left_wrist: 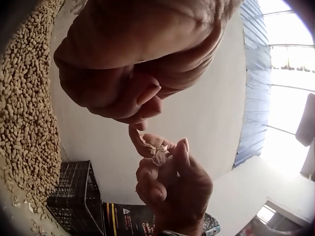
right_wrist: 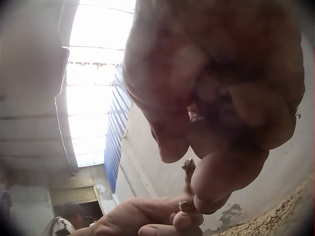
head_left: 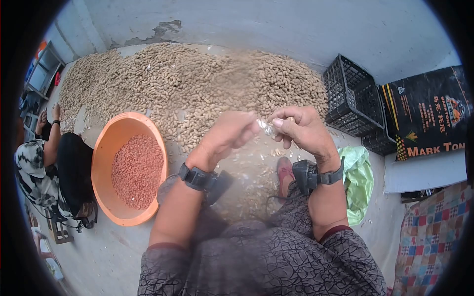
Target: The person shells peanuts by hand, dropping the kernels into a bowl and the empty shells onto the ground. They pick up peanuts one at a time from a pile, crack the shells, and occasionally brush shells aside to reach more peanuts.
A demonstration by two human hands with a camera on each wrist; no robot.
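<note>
Both hands meet in front of the chest over an opened peanut shell (head_left: 267, 127), its pale inside showing. My left hand (head_left: 228, 136) pinches one end between bent fingertips; in the left wrist view a strip of shell (left_wrist: 141, 143) runs from those fingertips to the other hand. The right hand (head_left: 305, 132) grips the rest of the shell with thumb and curled fingers. From the right wrist, a brown shell piece (right_wrist: 189, 171) pokes out under the fingers, close above the left fingertips. The palms hide any kernels inside.
A wide heap of unshelled peanuts (head_left: 192, 84) lies along the wall. An orange basin (head_left: 101, 163) of red kernels stands on the left, near another seated person (head_left: 37, 158). Black crates (head_left: 340, 116), a Mark Ton box (head_left: 427, 113) and a green bag (head_left: 358, 185) are on the right.
</note>
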